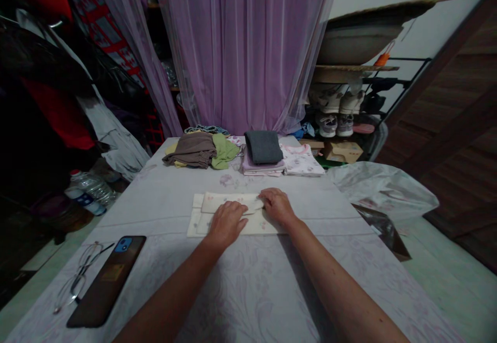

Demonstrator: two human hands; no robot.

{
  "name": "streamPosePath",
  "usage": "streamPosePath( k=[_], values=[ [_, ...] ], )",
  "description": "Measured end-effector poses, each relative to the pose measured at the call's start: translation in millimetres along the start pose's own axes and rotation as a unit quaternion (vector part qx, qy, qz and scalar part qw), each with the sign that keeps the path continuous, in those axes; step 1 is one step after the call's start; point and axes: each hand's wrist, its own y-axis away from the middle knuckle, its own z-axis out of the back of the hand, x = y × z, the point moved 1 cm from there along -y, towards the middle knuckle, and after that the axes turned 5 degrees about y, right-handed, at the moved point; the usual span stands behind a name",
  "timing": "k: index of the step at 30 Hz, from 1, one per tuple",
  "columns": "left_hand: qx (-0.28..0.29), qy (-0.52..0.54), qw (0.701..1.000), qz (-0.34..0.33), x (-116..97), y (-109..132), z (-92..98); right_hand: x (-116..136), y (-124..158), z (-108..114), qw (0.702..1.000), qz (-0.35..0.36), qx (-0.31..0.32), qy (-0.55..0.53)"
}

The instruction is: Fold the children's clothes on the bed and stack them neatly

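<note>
A cream garment (229, 203) with small printed figures lies folded in layers on the table, its upper part turned over into a narrow strip. My left hand (227, 223) rests flat on its middle, fingers stretched out and close together. At the garment's right end, my right hand (276, 206) has its fingers curled and pinched on the folded edge; the fingertips are partly hidden. Beyond the hands stand a dark grey folded cloth (264, 146) on a stack of folded clothes and a folded white printed shirt (302, 160) with a pink neckline.
Rumpled brown clothing (192, 150) and a green cloth (224, 151) lie heaped at the table's far left. A phone (108, 281) and eyeglasses (79, 273) are at the near left. The tablecloth (248, 291) is pale and patterned. A clear plastic bag (384, 190) is beside the table's right edge.
</note>
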Motion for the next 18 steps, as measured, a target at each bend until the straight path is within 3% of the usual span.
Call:
streamPosePath(
  k=[6, 12, 18],
  values=[
    [0.009, -0.051, 0.999, 0.002, -1.5, -15.5, -14.6, -18.9, 6.6, 6.3, 0.998, -0.01, -0.011, 0.054],
    [0.031, 0.003, 0.998, 0.056, 2.1, -12.6, -15.4, -27.9, 11.5, 5.3, 0.998, -0.032, -0.023, 0.048],
    [0.058, 0.083, 0.995, -0.015, 8.2, -6.0, -13.8, -29.5, 17.0, 14.0, 0.997, -0.058, -0.033, 0.045]
  ],
)
